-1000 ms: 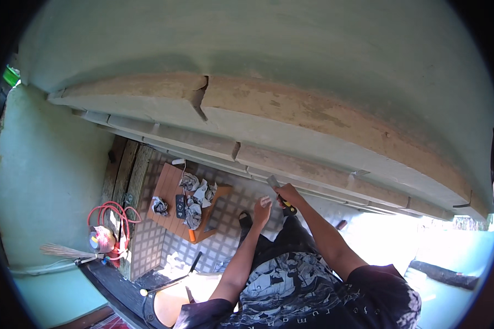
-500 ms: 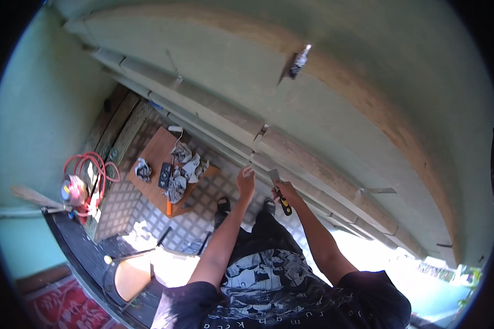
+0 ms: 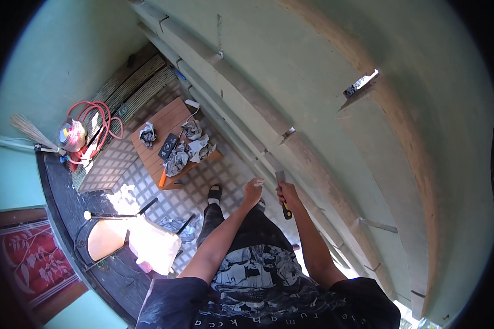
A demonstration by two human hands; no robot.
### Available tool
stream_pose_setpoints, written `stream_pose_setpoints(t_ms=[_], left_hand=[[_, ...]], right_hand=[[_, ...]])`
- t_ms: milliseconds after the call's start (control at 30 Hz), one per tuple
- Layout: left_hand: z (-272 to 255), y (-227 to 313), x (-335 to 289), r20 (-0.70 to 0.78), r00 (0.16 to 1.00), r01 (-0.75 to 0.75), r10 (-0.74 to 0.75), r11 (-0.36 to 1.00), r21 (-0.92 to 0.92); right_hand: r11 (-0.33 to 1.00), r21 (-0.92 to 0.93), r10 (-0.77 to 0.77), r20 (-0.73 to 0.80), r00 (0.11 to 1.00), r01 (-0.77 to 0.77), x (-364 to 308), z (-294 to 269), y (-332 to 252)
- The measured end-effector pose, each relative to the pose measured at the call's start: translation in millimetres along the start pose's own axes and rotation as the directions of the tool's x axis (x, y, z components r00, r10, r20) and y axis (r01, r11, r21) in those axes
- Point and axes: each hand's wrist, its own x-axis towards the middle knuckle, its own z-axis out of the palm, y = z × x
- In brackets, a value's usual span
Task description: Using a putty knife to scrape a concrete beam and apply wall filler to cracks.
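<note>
My right hand (image 3: 289,196) is wrapped round the black and yellow handle of a putty knife (image 3: 280,176). Its flat metal blade points up and away from me, close to the ledges of the green wall. To the left of it, my left hand (image 3: 252,194) is closed, and a small pale bit shows at its fingertips, too small to name. The two hands are a short way apart, in front of the lowest ledges (image 3: 269,159).
A wooden table (image 3: 158,122) at left bears crumpled newspaper (image 3: 176,163), a dark tray, a paint roller (image 3: 192,103) and an orange-handled tool (image 3: 162,177). Beyond are a red hose (image 3: 115,127) and a broom (image 3: 33,130). A chair (image 3: 108,239) stands nearer me.
My view has turned, so the wall ledges run more steeply and the table sits higher. My left hand has come nearer the putty knife, which my right hand still holds, now more upright.
</note>
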Motion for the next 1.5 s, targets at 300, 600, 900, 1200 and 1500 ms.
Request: stream_pose_setpoints(t_ms=[300, 600, 900, 1200, 1500], left_hand=[[-23.7, -5.4, 0.2, -0.032, 0.999, -0.034, 0.037, 0.997, 0.065], [-29.8, 17.9, 9.5, 0.004, 0.997, -0.082, 0.082, 0.99, 0.114], [-31.1, 30.4, 23.2, 0.015, 0.994, -0.11, 0.11, 0.994, 0.026], [-52.3, 44.2, 20.6, 0.104, 0.988, -0.125, 0.115, 0.988, 0.096], [-66.6, 39.9, 15.7, 0.094, 0.977, -0.205, 0.191, 0.964, 0.168]], right_hand=[[1.0, 0.011, 0.003, 0.001, 1.0, -0.003, 5.7, -4.1, -1.8], [0.992, 0.125, -0.007, -0.019, 1.0, 0.009, 9.4, 7.8, 3.5], [0.967, 0.251, 0.035, 0.04, 0.999, -0.044, 4.9, 12.3, -3.7], [0.919, 0.392, 0.025, 0.044, 0.999, -0.04, 4.8, 13.7, 3.0], [0.935, 0.35, -0.051, -0.011, 0.999, 0.052, 3.6, 18.8, 7.7]])
